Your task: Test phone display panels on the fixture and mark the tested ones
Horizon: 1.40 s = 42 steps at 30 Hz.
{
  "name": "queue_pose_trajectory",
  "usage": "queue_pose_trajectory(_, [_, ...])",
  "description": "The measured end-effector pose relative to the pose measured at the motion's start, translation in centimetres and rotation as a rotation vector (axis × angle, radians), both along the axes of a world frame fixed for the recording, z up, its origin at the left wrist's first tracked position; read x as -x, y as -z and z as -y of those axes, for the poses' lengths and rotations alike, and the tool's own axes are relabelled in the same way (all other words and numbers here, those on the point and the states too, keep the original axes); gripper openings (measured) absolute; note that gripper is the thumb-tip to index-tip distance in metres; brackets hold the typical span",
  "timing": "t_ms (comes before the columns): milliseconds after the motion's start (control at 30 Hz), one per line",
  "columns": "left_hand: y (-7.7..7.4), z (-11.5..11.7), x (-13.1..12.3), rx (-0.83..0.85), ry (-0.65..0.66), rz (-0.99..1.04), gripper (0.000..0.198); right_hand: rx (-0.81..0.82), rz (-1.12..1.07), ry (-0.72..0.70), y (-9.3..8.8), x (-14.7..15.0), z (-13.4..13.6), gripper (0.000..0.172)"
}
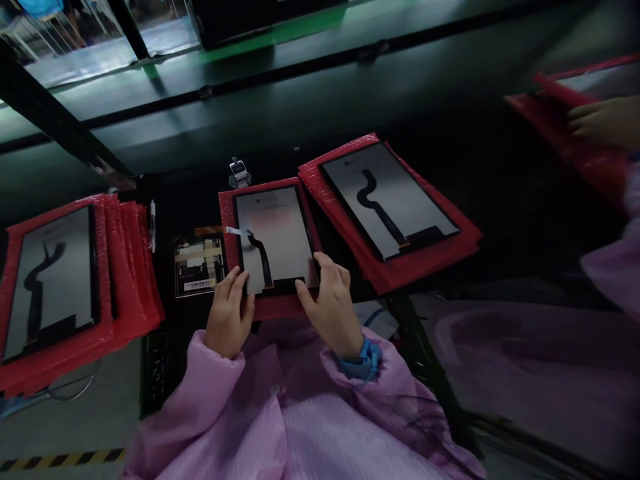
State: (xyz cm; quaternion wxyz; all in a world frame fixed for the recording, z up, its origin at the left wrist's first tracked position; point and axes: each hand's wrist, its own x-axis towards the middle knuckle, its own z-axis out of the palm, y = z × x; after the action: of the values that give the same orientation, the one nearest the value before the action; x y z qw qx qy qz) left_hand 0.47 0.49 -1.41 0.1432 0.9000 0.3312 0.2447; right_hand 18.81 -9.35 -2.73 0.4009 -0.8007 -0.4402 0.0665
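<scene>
A grey display panel (274, 230) with a black flex cable lies face down on a red bubble-wrap sheet (227, 207) right in front of me. My left hand (229, 312) rests at the panel's lower left corner, fingers bent onto its edge. At the lower right corner is my right hand (330, 303), its thumb and fingers pinching the panel's bottom edge. An orange ribbon cable (220, 231) runs from the panel toward a small circuit board (199, 267) on the left. Both my sleeves are pink.
A stack of red sheets with another panel (50, 280) lies at the left, a second stack with a panel (390, 200) at the right. A white pen (153, 223) and a metal clip (239, 172) sit nearby. Another person's hand (607, 120) touches red sheets far right.
</scene>
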Motion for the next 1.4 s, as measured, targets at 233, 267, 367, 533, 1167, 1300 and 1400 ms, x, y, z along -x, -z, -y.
queue_pose_trajectory(233, [-0.3,0.4,-0.3,0.068,0.000,0.004,0.035,-0.009,-0.575,0.076,-1.2,-1.8,-0.5,0.060])
queue_pose_trajectory(267, [-0.6,0.3,-0.2,0.102,-0.001,0.007,0.035,-0.020,-0.652,0.080,-1.6,-2.1,-0.5,0.060])
queue_pose_trajectory(367, [-1.4,-0.4,0.2,0.249,0.003,0.030,0.039,-0.112,-0.788,0.062,-3.4,-2.3,-0.5,0.056])
queue_pose_trajectory(533, [-3.1,-3.0,0.4,0.553,-0.049,0.167,0.043,-0.308,-0.793,-0.133,-8.4,0.0,-1.0,0.044])
queue_pose_trajectory(1167, [-9.2,-7.5,-2.2,1.146,-0.284,1.141,0.038,-0.265,-0.617,-0.685,-5.3,7.0,-5.8,0.069])
queue_pose_trajectory(1300, [-8.6,-8.2,-1.6,1.144,-0.314,1.063,0.049,-0.182,-0.633,-0.463,-4.6,6.1,-5.7,0.059])
queue_pose_trajectory(1400, [-7.8,-9.0,-1.0,1.093,-0.334,1.032,0.056,-0.088,-0.602,-0.289,-3.0,5.6,-6.0,0.069])
